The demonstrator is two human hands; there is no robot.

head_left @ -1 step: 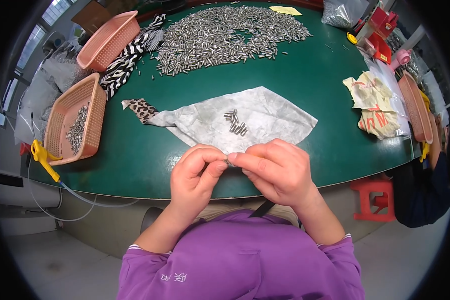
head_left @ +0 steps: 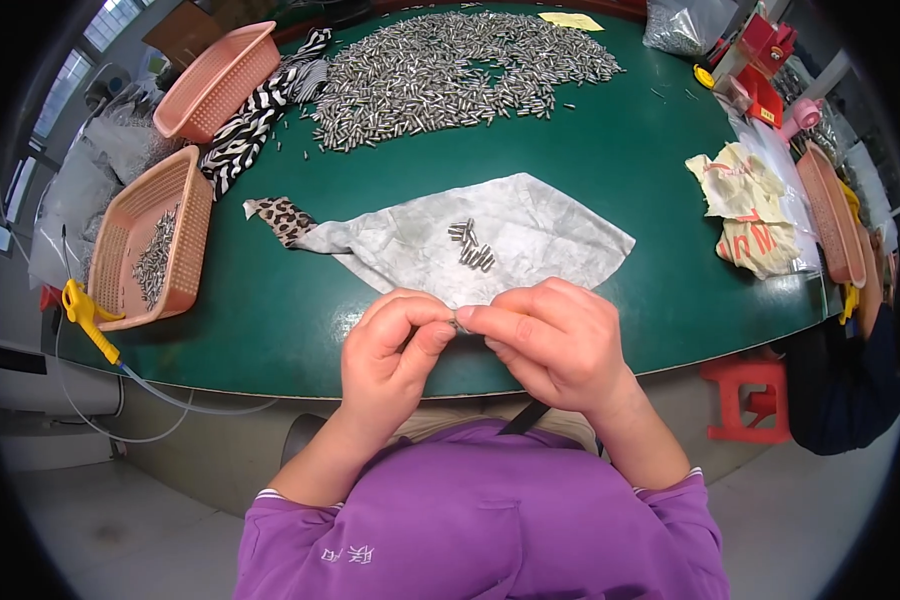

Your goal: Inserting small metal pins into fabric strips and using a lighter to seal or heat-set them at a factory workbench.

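Observation:
My left hand [head_left: 395,345] and my right hand [head_left: 555,340] meet at the near edge of a cloth, thumbs and fingertips pinched together. Between them is a small metal piece [head_left: 456,322], mostly covered by the fingertips; only a grey glint of it shows. Just beyond the hands, a grey-white cloth [head_left: 560,225] lies spread on the green table. A little group of short metal pins [head_left: 477,257] rests on it. Farther back, a wide heap of similar pins [head_left: 410,95] covers much of the table.
A pink basket [head_left: 192,215] with more pins stands at the left, near a yellow air gun [head_left: 88,315]. Behind it are another pink basket [head_left: 210,90] and a zebra-striped cloth [head_left: 245,125]. Crumpled wrapping [head_left: 740,200] lies right; a red stool [head_left: 750,400] stands below, beside a person's dark clothing [head_left: 840,390].

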